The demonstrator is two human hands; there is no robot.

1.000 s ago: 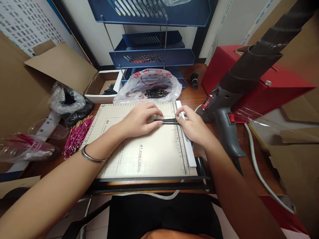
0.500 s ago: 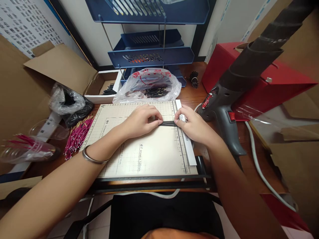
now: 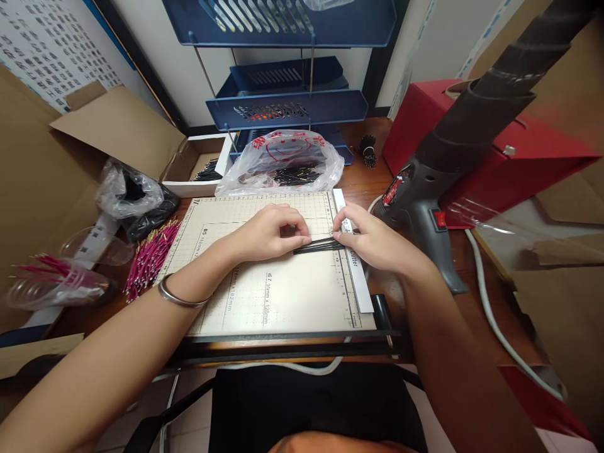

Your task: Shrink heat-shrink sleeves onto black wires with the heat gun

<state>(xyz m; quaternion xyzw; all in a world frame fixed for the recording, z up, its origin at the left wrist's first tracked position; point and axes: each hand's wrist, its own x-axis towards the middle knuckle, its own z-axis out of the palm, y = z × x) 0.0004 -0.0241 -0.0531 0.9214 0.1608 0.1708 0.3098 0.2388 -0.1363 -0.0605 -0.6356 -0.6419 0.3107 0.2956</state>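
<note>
A small bundle of thin black wires lies across the right part of a cream paper trimmer board printed with grids and sizes. My left hand, with a metal bangle on the wrist, pinches the wires between thumb and forefinger near their left part. My right hand is closed on their right end, beside the white strip along the board's right edge. The wires fan slightly apart between my hands. Their right tips are hidden by my fingers.
Behind the board sits a plastic bag with black wires. Magenta wires lie at left, near a clear cup. At right stand a heat gun and a red box. Blue shelves rise behind.
The wires have shifted slightly toward me and spread apart, with loose left ends now showing below my left fingers. Both hands have moved only a little.
</note>
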